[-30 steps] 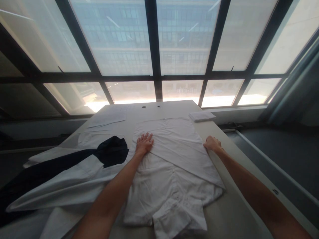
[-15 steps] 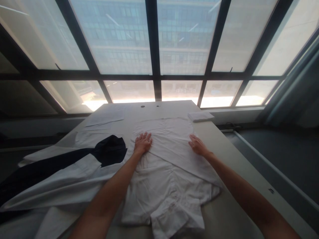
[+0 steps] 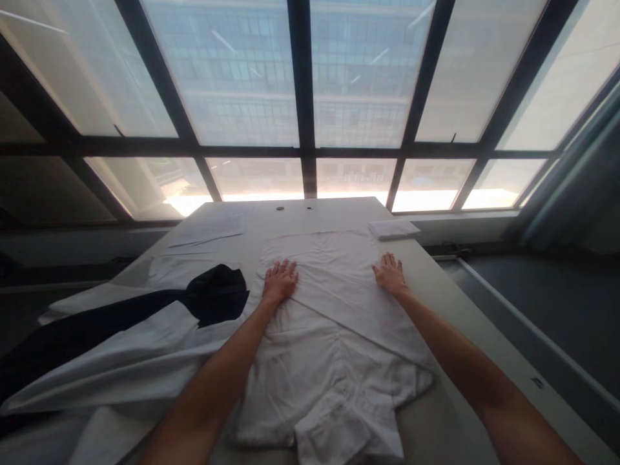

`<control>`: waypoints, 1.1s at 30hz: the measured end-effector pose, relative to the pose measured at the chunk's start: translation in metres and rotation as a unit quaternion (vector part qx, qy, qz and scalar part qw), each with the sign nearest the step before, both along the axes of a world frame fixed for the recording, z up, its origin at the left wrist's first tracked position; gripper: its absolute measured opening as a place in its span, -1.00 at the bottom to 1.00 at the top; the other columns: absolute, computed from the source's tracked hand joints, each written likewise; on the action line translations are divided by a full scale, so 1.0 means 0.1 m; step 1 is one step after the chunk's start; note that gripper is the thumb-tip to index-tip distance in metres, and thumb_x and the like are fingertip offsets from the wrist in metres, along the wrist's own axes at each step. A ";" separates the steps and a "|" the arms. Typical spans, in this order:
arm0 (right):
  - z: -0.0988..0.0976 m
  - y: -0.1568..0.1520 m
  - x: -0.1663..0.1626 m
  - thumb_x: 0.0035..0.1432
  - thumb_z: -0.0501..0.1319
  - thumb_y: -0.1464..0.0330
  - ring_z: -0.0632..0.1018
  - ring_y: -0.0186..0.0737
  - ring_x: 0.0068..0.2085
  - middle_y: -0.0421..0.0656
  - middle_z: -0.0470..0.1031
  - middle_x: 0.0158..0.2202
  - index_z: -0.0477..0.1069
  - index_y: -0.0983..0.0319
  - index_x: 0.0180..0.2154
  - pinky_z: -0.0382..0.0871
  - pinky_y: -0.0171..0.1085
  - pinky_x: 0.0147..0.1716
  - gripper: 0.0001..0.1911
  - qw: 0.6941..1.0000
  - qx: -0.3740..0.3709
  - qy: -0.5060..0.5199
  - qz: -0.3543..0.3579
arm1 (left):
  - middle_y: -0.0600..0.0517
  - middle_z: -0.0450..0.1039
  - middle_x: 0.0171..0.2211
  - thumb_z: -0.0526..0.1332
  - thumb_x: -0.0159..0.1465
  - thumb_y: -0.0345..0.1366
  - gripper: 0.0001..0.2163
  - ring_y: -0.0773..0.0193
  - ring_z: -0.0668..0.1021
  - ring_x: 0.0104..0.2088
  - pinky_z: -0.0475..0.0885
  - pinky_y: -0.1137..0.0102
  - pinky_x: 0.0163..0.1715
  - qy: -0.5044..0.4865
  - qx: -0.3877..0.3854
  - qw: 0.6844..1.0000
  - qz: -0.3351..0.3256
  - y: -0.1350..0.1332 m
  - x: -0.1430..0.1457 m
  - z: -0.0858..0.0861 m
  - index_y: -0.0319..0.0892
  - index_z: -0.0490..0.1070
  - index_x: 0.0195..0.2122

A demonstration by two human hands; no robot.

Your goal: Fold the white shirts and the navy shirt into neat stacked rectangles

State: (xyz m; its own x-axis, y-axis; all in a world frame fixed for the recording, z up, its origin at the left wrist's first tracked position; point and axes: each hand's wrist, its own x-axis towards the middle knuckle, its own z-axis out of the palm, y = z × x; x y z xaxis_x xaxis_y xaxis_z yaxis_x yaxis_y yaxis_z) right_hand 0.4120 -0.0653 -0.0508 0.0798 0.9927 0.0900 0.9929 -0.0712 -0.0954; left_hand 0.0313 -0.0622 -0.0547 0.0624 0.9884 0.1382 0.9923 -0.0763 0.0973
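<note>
Tabletop: smooth white table (image 3: 462, 394), reaching away from the person, with a bare strip to the right of the right hand.
Shirt: white woven-cloth collared shirt (image 3: 349, 310), laid out flat beneath and between the two hands; whether its front or back faces up is hard to tell.
Near end: pointed white fabric collar (image 3: 334, 433), well back from both hands, toward the person.
Slant: one diagonal fold (image 3: 358, 330), running from near the left hand toward the right, slanting back toward the person.
Heap: loose white cloth garments (image 3: 121, 374) and a long, dark navy or black cloth (image 3: 217, 297), to the left of the left hand and apart from it.
Left hand (image 3: 279, 281): palm down, fingers fanned, resting on the shirt just inside its left edge, grasping nothing.
Right hand (image 3: 391, 276): released too, fingers spread at the shirt's right edge; how much of the palm meets cloth or table is unclear.
Axis: the shirt's length runs away from the person, between hands roughly level with each other; the left hand sits farther in over the cloth, the right hand nearer the opposite edge, and the far hem (image 3: 322, 233) lies beyond both.
Far end: flat white paper sheets (image 3: 208, 227) beyond and left of the left hand; folded white cloth (image 3: 394, 230) just beyond the right hand.
Backdrop: wide black-framed glass window (image 3: 306, 97) past both hands.
</note>
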 end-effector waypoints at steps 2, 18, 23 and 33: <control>-0.01 0.05 -0.28 0.41 -0.19 0.15 -0.14 -0.05 0.43 0.13 -0.17 0.44 -0.10 0.48 0.39 -0.23 0.00 0.34 -0.30 0.995 0.017 0.023 0.097 | 0.01 -0.03 0.42 -0.11 0.43 -0.07 -0.48 -0.04 0.04 0.39 -0.04 -0.04 0.30 -0.001 0.002 1.000 -0.002 0.00 -0.01 -0.01 -0.01 0.08 0.39; -0.08 0.54 0.16 0.39 -0.26 0.10 -0.15 -0.03 0.43 0.02 -0.20 0.46 -0.15 0.33 0.42 -0.27 0.15 0.33 -0.29 0.998 -0.050 0.021 0.012 | 0.01 -0.04 0.43 -0.10 0.44 -0.07 -0.49 -0.03 0.05 0.39 -0.04 -0.02 0.31 0.003 0.003 1.000 -0.002 -0.03 0.00 0.01 0.00 0.08 0.39; -0.01 0.42 0.21 0.40 -0.22 0.18 -0.10 0.01 0.43 0.10 -0.08 0.43 -0.01 0.40 0.38 -0.28 0.19 0.32 -0.34 0.998 0.038 -0.002 -0.050 | 0.01 -0.06 0.43 -0.12 0.44 -0.07 -0.48 -0.03 0.03 0.40 -0.05 -0.02 0.31 0.007 -0.012 1.000 0.001 -0.06 0.03 0.04 0.00 0.06 0.40; 0.16 -1.01 -0.50 0.42 -0.17 0.17 -0.06 -0.06 0.43 0.01 -0.06 0.43 0.09 0.28 0.36 -0.12 0.10 0.33 -0.41 0.976 0.038 0.050 0.210 | -0.09 -0.14 0.44 -0.15 0.45 -0.08 -0.46 -0.18 -0.02 0.40 -0.07 -0.15 0.28 0.034 -0.052 0.998 0.007 -0.15 0.18 0.23 -0.07 -0.01 0.42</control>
